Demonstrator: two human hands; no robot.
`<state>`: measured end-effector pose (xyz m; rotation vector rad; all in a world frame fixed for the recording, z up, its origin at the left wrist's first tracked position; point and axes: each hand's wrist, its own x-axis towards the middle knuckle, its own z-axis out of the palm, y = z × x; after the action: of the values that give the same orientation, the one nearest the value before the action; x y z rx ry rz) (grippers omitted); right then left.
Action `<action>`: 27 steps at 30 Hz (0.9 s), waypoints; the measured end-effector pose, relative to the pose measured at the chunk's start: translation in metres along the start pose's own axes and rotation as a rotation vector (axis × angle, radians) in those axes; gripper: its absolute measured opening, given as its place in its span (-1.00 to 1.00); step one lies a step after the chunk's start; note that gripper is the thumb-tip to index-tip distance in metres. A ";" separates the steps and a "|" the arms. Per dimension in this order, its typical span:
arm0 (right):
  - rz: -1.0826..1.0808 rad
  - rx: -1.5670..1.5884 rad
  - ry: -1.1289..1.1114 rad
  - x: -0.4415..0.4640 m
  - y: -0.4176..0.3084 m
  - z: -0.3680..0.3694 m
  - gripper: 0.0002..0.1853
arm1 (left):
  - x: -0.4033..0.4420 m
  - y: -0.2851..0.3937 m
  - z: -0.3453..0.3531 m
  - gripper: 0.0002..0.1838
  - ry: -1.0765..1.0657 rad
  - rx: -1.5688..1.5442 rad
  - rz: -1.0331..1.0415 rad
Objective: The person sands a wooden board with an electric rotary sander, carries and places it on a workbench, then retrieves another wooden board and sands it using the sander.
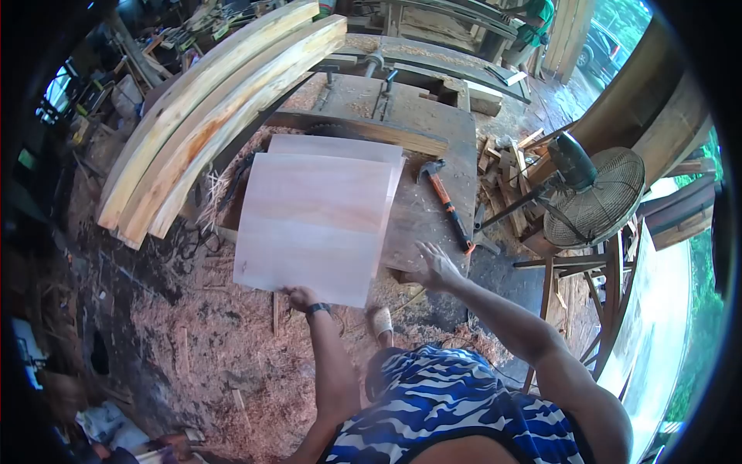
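Note:
A pale, square wooden panel [313, 220] lies over the workbench, its near edge jutting past the bench toward me. Beneath it a second pale panel [396, 164] shows along the back and right sides. My left hand [300, 298] grips the near edge of the top panel, with its fingertips partly hidden. To the right of the panels, my right hand [437, 268] is open with spread fingers, low over the bench's near edge and holding nothing. A claw hammer [447, 203] with an orange and black handle rests on the bench beyond that hand.
Behind the panels are a toothed saw blade [328, 129] and a wooden fence [417, 142] on the workbench [456, 124]. Long curved beams [224, 108] stand at left. A fan [595, 197] is at right. Wood shavings [209, 348] cover the floor. A person [532, 31] is far back.

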<state>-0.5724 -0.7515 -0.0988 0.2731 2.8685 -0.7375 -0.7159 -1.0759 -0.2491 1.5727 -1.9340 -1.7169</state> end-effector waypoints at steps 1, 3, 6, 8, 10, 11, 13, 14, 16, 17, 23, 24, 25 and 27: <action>0.059 0.037 -0.046 -0.016 0.008 0.002 0.07 | 0.002 0.006 0.006 -0.09 -0.012 0.005 0.004; 0.105 0.052 -0.049 -0.048 0.026 0.008 0.06 | -0.001 0.021 0.007 -0.08 -0.132 0.296 0.239; 0.190 0.109 -0.050 -0.085 0.047 0.025 0.05 | -0.013 0.047 0.019 -0.05 -0.168 0.494 0.288; 0.265 0.185 -0.075 -0.100 0.049 0.022 0.04 | -0.007 0.054 0.028 0.08 -0.222 0.622 0.328; 0.327 0.198 -0.092 -0.118 0.052 0.032 0.04 | -0.025 0.068 0.029 0.13 -0.267 0.720 0.363; 0.382 0.204 -0.115 -0.127 0.052 0.036 0.03 | -0.034 0.073 0.029 0.18 -0.308 0.814 0.391; 0.351 0.221 -0.091 -0.143 0.052 0.046 0.04 | -0.029 0.070 0.027 0.13 -0.290 0.912 0.373; 0.346 0.237 -0.107 -0.149 0.052 0.053 0.03 | -0.034 0.082 0.015 0.08 -0.423 1.054 0.513; 0.385 0.266 -0.119 -0.156 0.039 0.051 -0.04 | 0.000 0.074 0.016 -0.11 -0.677 1.158 0.619; 0.401 0.278 -0.110 -0.158 0.031 0.043 -0.04 | -0.023 0.088 0.006 -0.11 -0.688 1.171 0.633; 0.560 0.334 -0.221 -0.189 0.068 0.073 -0.09 | -0.035 0.051 -0.029 -0.34 -0.929 0.472 0.322; 0.515 0.317 -0.176 -0.204 0.086 0.085 -0.10 | -0.039 0.040 -0.034 -0.34 -0.934 0.474 0.327; 0.596 0.329 -0.196 -0.215 0.105 0.097 -0.12 | -0.046 0.027 -0.041 -0.36 -0.931 0.297 0.197; 0.728 0.374 -0.200 -0.269 0.146 0.111 -0.17 | -0.053 -0.037 -0.060 -0.44 -0.887 0.415 -0.006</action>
<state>-0.2667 -0.7167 -0.2068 1.1337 2.1671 -1.0381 -0.6301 -1.0706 -0.2294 0.9254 -2.8126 -2.3912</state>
